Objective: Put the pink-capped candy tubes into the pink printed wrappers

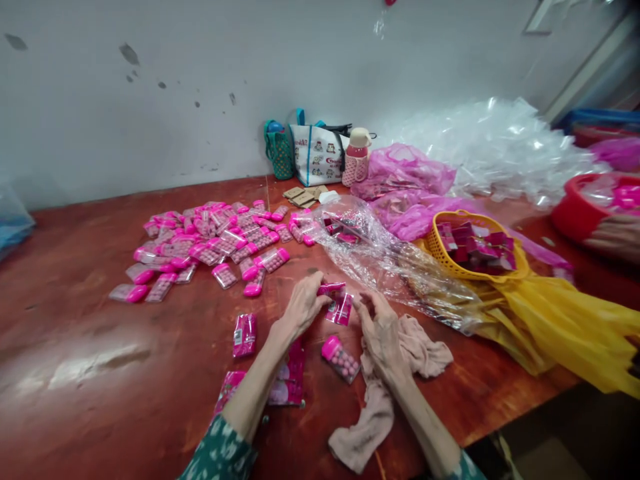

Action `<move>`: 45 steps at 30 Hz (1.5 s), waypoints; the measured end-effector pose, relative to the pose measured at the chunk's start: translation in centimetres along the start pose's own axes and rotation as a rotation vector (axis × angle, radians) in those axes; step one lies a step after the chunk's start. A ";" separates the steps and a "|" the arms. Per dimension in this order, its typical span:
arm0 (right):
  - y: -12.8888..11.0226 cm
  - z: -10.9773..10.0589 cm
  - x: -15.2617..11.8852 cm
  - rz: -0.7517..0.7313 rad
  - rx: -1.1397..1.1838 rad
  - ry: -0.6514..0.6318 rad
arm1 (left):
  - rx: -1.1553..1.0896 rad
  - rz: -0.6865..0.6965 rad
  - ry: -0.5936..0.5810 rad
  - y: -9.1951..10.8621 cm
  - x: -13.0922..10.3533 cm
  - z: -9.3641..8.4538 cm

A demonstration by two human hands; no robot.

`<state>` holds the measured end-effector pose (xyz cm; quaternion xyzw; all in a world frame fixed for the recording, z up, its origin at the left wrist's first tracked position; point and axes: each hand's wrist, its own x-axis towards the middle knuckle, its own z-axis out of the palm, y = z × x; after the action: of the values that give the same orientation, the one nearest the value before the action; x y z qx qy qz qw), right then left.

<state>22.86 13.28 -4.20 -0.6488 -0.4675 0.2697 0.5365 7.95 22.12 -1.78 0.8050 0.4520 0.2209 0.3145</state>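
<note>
My left hand (pixel 304 303) is closed on a small pink printed wrapper (pixel 340 311), pinched between thumb and fingers. On its right edge are the curled fingertips of my right hand (pixel 377 327). Below them a clear bottle with a pink cap and pink balls inside (pixel 341 360) lies on its side. Left of my left forearm is a folded pink wrapper (pixel 245 335) with a white barcode patch. More pink wrappers (pixel 289 377) are partly hidden under that forearm. A crumpled beige cloth (pixel 367 427) extends beneath my right wrist.
A heap of pink-capped bottles (pixel 215 233) covers the back left of the red table (pixel 100 360). To the right are a clear plastic bag (pixel 400 267), a yellow basket (pixel 440 257) of pink wrappers, and yellow plastic (pixel 560 320). A bag (pixel 317 157) and drink bottle (pixel 357 160) stand by the wall.
</note>
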 end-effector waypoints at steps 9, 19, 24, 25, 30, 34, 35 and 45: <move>-1.3 0.7 -2.4 0.328 0.644 -0.181 | -0.519 -0.112 -0.001 5.1 -5.3 -1.9; -4.1 1.4 -5.1 0.528 0.795 -0.075 | -0.920 -0.292 0.226 7.0 -7.1 -1.9; -5.4 1.7 -6.1 0.393 0.552 0.083 | -1.135 -0.398 0.198 5.8 -7.4 -1.8; -5.5 1.8 -6.3 0.370 0.504 0.093 | -1.133 -0.400 0.197 5.7 -7.4 -1.9; -5.6 2.0 -6.9 0.328 0.377 -0.009 | -1.056 -0.455 0.185 5.5 -8.0 -2.6; -4.3 -0.4 -6.2 0.175 0.146 -0.054 | -0.953 -0.597 0.218 4.1 -10.8 -4.4; -3.7 -1.2 -5.9 0.119 0.012 0.005 | -0.886 -0.644 0.236 3.6 -11.9 -4.8; -2.5 -3.5 -5.6 -0.211 -0.562 -0.069 | -0.277 -0.685 0.148 -0.6 -19.7 -4.5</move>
<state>22.71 6.63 -1.71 -0.7101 -0.6066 0.0942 0.3448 -5.07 6.65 -0.42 0.5389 0.6823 0.2196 0.4425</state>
